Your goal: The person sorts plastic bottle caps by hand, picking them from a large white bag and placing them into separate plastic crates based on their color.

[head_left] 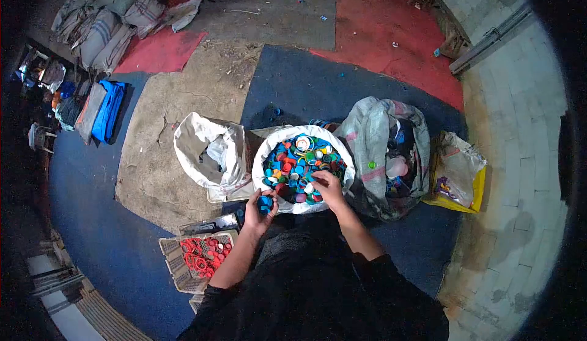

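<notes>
A white sack point(262, 157) with a rolled rim stands before me, filled with mixed plastic bottle caps point(299, 160) in blue, red, green, orange and white. My left hand point(260, 215) is by the sack's near left edge, its fingers curled round several blue bottle caps point(264, 204). Over the right part of the caps, my right hand point(328, 189) has its thumb and fingers drawn together. Something small may be between those fingertips, but it blends with the caps below. To the lower left, a beige plastic basket point(174, 261) holds red caps and rings point(202, 256).
Left of the caps stands an open white sack point(189, 151) with pale plastic inside. On the right are a grey-green woven sack point(367, 157) with mixed items and a yellow bag point(455, 203). Stuffed sacks point(101, 38) lie far left. A block wall point(520, 151) bounds the right side.
</notes>
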`<move>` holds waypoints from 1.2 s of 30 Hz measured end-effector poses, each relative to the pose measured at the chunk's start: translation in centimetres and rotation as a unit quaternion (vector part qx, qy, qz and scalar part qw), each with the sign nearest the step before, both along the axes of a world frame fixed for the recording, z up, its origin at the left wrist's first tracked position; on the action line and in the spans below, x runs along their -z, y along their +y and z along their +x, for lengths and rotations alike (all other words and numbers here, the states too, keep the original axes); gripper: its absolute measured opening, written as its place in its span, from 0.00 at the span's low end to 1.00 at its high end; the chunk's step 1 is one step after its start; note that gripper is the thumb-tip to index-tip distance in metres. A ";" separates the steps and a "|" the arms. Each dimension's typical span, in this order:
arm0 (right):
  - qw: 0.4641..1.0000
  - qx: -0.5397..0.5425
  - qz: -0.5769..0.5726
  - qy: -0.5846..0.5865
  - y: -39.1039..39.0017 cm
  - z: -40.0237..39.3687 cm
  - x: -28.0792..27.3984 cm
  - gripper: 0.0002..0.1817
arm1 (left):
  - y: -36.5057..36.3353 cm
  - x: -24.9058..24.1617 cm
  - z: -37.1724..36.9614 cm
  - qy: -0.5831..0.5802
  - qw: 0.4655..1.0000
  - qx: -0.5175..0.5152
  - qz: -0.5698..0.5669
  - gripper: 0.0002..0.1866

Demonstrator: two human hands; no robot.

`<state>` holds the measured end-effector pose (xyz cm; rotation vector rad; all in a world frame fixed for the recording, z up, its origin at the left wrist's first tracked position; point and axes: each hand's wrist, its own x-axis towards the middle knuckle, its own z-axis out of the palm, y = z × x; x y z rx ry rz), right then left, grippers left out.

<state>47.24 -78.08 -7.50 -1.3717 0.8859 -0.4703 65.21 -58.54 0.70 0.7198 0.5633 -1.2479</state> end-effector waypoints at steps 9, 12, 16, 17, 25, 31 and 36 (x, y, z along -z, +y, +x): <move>0.980 -0.042 -0.169 0.094 -1.0 -0.8 -5.6 0.20 | 0.0 -0.2 -0.3 -0.005 1.000 0.009 0.009 0.19; 0.975 -0.031 -0.207 0.077 -1.0 -0.8 -6.1 0.19 | -0.1 -0.2 -0.4 0.001 1.000 0.012 -0.001 0.19; 0.960 -0.043 -0.255 0.108 -1.2 -1.2 -5.1 0.17 | -0.2 -0.6 -0.8 -0.010 1.000 0.016 0.010 0.19; 0.961 -0.048 -0.250 0.110 -1.3 -1.3 -5.0 0.17 | -0.1 -0.6 -0.9 -0.012 1.000 0.017 0.009 0.19; 0.994 -0.063 -0.087 0.020 -1.3 -1.5 -5.7 0.15 | -0.6 -0.5 -0.8 -0.023 0.998 0.066 0.001 0.19; 0.970 -0.110 -0.212 0.048 -0.8 -0.4 -9.1 0.15 | -4.6 -1.3 -1.7 -0.081 0.980 0.179 -0.005 0.20; 0.959 -0.102 -0.257 0.061 -0.8 0.6 -10.1 0.15 | -7.3 -3.2 -2.8 -0.135 0.954 0.268 -0.007 0.19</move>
